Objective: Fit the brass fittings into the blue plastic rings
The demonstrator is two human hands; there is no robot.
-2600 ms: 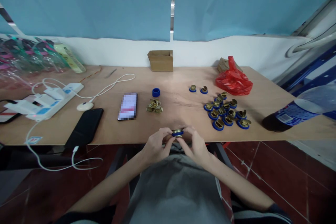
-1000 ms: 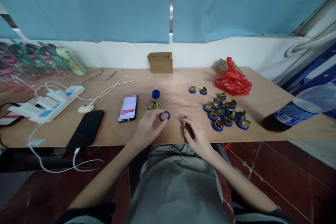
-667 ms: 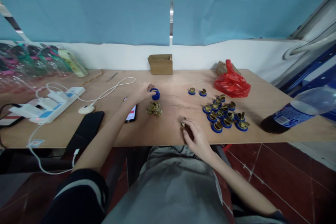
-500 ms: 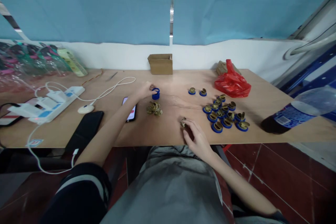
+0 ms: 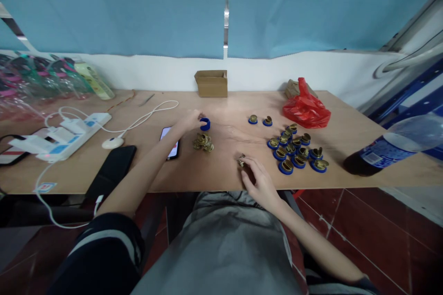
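My left hand (image 5: 192, 120) reaches to the middle of the table, fingers closed at a small stack of blue rings (image 5: 205, 124); its fingertips are partly hidden. Just below it lies a pile of brass-coloured metal pieces (image 5: 202, 142). Near the table's front edge, my right hand (image 5: 258, 178) pinches a small brass-coloured metal piece (image 5: 241, 161) between thumb and fingers. To its right is a cluster of blue rings with brass-coloured pieces (image 5: 290, 148) set in them. Two more such assembled pieces (image 5: 260, 120) sit apart, farther back.
A cardboard box (image 5: 212, 84) stands against the wall. At the right are a red plastic bag (image 5: 306, 109) and a tilted-looking cola bottle (image 5: 377, 154). On the left lie a lit phone (image 5: 173, 148), a black phone (image 5: 112, 171), a power strip (image 5: 78, 136) with cables, and several clear bottles (image 5: 44, 83).
The blue stack under my left hand looks lower than before, and the left fingers have shifted slightly. My right hand stays in place with its metal piece.
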